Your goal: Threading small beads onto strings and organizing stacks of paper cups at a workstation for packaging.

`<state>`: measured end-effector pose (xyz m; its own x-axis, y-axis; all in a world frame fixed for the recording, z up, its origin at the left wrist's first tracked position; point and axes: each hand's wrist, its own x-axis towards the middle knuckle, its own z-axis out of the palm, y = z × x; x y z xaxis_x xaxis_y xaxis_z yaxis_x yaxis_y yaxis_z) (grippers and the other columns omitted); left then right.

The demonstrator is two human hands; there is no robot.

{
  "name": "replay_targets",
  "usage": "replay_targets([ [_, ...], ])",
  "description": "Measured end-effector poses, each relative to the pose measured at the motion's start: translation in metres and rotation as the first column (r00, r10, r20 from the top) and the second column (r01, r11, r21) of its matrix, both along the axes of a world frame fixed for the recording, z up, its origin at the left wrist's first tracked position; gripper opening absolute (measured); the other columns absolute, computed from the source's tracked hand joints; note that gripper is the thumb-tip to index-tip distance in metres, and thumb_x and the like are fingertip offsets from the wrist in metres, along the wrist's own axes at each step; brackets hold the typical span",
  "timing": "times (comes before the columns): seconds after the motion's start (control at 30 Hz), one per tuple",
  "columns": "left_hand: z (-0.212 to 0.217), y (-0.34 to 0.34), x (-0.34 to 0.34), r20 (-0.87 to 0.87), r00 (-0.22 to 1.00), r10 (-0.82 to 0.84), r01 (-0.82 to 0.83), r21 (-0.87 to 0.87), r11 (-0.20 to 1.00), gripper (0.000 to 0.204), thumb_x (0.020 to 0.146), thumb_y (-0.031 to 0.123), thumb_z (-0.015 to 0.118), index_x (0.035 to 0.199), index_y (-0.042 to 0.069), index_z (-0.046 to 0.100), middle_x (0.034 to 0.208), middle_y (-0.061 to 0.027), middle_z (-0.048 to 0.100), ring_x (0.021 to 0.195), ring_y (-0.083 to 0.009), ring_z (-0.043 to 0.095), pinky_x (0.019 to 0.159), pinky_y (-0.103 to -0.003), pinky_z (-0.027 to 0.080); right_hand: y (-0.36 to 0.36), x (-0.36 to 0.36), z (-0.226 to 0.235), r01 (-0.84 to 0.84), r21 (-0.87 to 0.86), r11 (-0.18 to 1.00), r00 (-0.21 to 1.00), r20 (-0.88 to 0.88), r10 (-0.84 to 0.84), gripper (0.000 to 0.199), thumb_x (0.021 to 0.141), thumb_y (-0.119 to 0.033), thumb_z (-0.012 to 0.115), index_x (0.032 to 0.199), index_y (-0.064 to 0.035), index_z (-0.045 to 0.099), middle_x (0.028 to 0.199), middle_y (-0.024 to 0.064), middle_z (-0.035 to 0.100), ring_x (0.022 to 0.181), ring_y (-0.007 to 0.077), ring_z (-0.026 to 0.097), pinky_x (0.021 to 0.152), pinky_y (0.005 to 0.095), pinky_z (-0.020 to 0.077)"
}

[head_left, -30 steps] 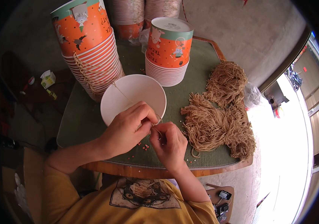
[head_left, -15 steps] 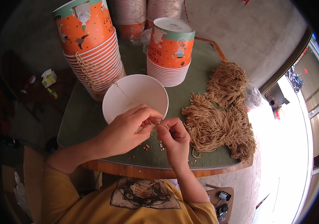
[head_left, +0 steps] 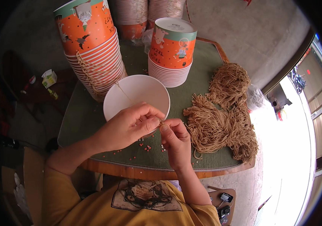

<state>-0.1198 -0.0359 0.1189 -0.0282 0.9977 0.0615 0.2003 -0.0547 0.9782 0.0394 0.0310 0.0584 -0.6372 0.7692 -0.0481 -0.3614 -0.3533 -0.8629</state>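
Observation:
A paper bucket [head_left: 147,88] with a white inside lies tipped toward me, its mouth facing my hands. From its far rim a thin tan cord [head_left: 124,92] runs across the inside and down behind my fingers. My left hand [head_left: 129,124] reaches over the bucket's near rim, thumb and fingertips pinched on the cord's end. Against those fingertips, my right hand [head_left: 175,141] pinches the same cord between thumb and bent forefinger. The fingers hide most of the part they grip, so I cannot tell whether it is knotted.
A tall stack of orange buckets [head_left: 97,56] with cords hanging down its side stands at left. Behind the bucket is a shorter upside-down stack [head_left: 172,52]. Bundles of tan cords [head_left: 221,120] lie at right on the green-covered table [head_left: 89,128]. Small round bits [head_left: 147,148] are scattered near the front edge.
My left thumb has closed in against the fingertips, and the small cord loop visible between the hands has drawn in. The bucket and stacks have stayed in place.

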Motion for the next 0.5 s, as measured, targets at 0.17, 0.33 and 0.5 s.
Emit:
replay_targets([
  [0.17, -0.0022, 0.0062, -0.0068, -0.024, 0.997, -0.072, 0.071, -0.032, 0.997, 0.017, 0.098, 0.009, 0.055, 0.111, -0.001, 0.057, 0.086, -0.0009, 0.056, 0.075, -0.0064, 0.052, 0.069, -0.024, 0.047, -0.0022, -0.0002, -0.0041, 0.063, 0.246, 0.967, 0.997, 0.022, -0.071, 0.008, 0.093, -0.014, 0.064, 0.093, -0.0072, 0.06, 0.07, -0.0064, 0.052, 0.061, 0.0006, 0.043, 0.053, 0.0165, 0.0335],
  [0.33, -0.0037, 0.0081, -0.0094, 0.036, 0.995, -0.093, 0.097, -0.106, 0.99, 0.013, 0.096, 0.007, 0.057, 0.106, -0.001, 0.058, 0.081, 0.0003, 0.057, 0.073, -0.0057, 0.052, 0.066, -0.023, 0.046, -0.0029, -0.001, -0.0062, 0.116, 0.392, 0.913, 0.988, 0.05, -0.147, 0.007, 0.091, -0.009, 0.065, 0.094, -0.0052, 0.06, 0.07, -0.0066, 0.052, 0.061, 0.0007, 0.044, 0.056, 0.0165, 0.035],
  [0.5, 0.0046, 0.0087, -0.0076, -0.06, 0.995, -0.083, 0.074, -0.142, 0.987, 0.006, 0.091, 0.004, 0.059, 0.096, 0.0, 0.057, 0.082, -0.0007, 0.059, 0.075, -0.0062, 0.054, 0.067, -0.024, 0.048, -0.0025, 0.002, -0.0048, 0.148, 0.606, 0.781, 0.958, 0.109, -0.266, 0.005, 0.089, -0.002, 0.065, 0.091, -0.0031, 0.06, 0.068, -0.0063, 0.056, 0.06, -0.0006, 0.042, 0.054, 0.0166, 0.0358],
])
